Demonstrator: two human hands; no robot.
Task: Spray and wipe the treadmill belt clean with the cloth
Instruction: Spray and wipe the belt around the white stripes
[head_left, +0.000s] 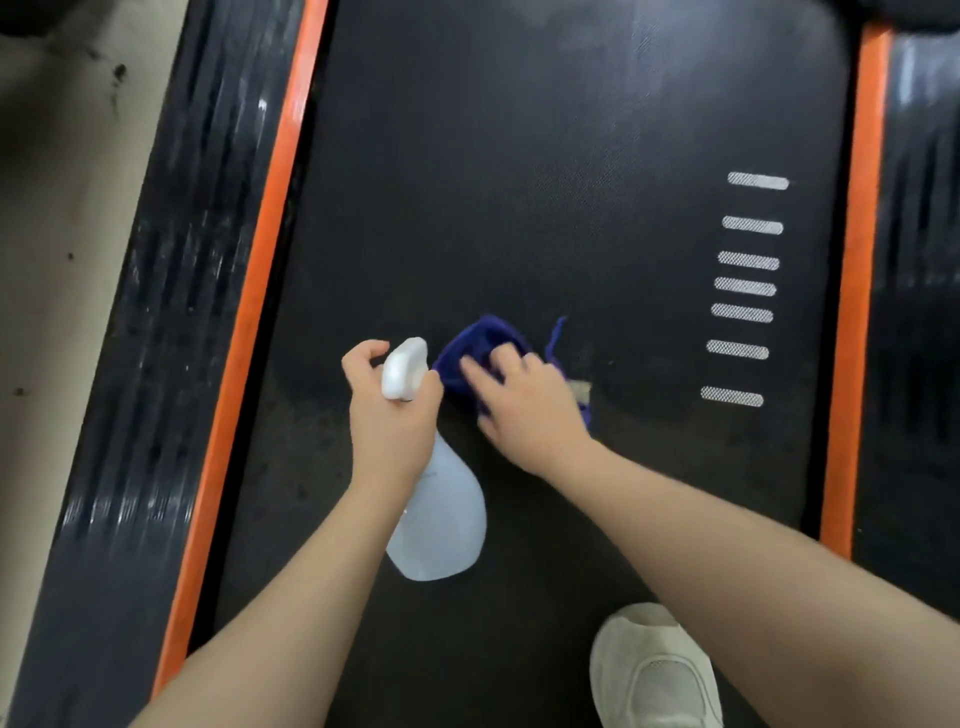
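Pressing the purple cloth flat on the treadmill belt near its middle, the right hand keeps fingers spread for wiping. The left hand grips the spray bottle neck, lifted aside, probably ready to spray again.

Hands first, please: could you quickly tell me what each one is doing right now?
Left hand: grips the neck of the spray bottle.
Right hand: fingers spread flat, pressing the blue cloth onto the treadmill belt.
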